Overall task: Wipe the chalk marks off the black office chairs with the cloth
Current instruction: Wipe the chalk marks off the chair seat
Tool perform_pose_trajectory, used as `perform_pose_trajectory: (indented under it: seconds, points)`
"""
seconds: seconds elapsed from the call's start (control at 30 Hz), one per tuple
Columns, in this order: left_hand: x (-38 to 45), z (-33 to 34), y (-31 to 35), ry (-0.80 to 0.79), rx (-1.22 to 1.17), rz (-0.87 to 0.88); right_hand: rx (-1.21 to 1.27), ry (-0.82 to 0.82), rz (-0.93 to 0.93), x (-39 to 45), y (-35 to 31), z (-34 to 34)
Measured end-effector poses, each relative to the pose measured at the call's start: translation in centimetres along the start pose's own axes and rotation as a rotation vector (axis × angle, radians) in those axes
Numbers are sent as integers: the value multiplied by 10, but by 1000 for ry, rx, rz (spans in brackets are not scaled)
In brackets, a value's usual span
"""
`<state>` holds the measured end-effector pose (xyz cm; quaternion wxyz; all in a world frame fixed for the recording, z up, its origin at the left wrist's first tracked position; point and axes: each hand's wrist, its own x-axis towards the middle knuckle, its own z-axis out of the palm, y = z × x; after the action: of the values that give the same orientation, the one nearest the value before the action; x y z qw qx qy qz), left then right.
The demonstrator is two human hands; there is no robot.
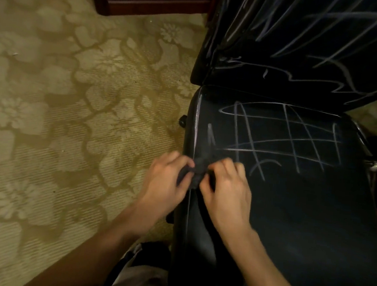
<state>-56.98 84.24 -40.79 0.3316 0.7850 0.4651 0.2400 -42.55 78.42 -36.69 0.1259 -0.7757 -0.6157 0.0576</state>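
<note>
**Operator:** At the near left edge of the seat (291, 209), I've got both hands bunched on the cloth (197, 173). My left hand (165, 184) pinches it from outside the seat's piping, and my right hand (228, 192) pinches it from over the cushion.

**Observer:** Why both hands on it?

**Operator:** I judge I'm wadding it into a firmer pad, so it presses flat when I wipe. It's dark and blurred, so I can't tell how it's folded.

**Observer:** And beyond that?

**Operator:** Farther up the seat, a grid of chalk marks (281, 137) sits untouched, its nearest strokes just beyond my right fingers. Past the seat's back edge, the backrest (305, 50) carries more scribbles. Left of the seat is patterned carpet (72, 109).
</note>
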Motion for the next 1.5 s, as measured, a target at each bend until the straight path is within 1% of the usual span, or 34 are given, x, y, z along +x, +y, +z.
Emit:
perform_pose_trajectory:
  seconds: [0.07, 0.13, 0.2, 0.37, 0.47, 0.53, 0.67, 0.77, 0.87, 0.97, 1.03, 1.13, 1.23, 1.33, 1.4, 1.5]
  points:
    - [-24, 0, 0, -35, -39, 38, 25, 17, -10, -27, -1, -2]
    - [-27, 0, 2, -47, -38, 69, 36, 25, -7, -36, -1, 0]
    - [-7, 1, 2, -27, 13, 79, 24, 33, -8, -17, 0, 1]
    - [78, 4, 0, 112, 140, 36, 18, 52, 50, 72, 3, 10]
    - [96, 2, 6, 123, 145, 12, 8, 42, 86, 89, 1, 13]
    - [81, 1, 6, 108, 143, 23, -3, 42, 79, 74, 2, 10]
    - [21, -4, 1, 4, 105, 93, 9, 39, 9, 12, 5, 6]
    - [18, -8, 1, -30, 172, 174, -29, 37, -5, -3, 5, 7]
    - [59, -12, 0, -15, 265, 234, -89, 36, -14, 36, 6, 10]
    - [114, -14, -6, 55, 309, 226, -145, 18, -46, 99, 10, 14]
    - [146, -14, -10, 69, 305, 201, -166, -16, -49, 132, 12, 14]
    - [165, -10, -12, 53, 255, 193, -159, -23, 18, 150, 10, 12]
    - [147, -7, -12, 55, 191, 215, -127, -30, 27, 131, 5, 5]
    - [107, -9, -19, -5, 169, 296, -81, -48, -20, 89, 6, -1]
    - [84, -13, -23, -43, 144, 332, -75, -21, -49, 64, 6, -1]
    - [86, -16, -25, -60, 166, 389, -66, 14, -42, 64, 7, 7]
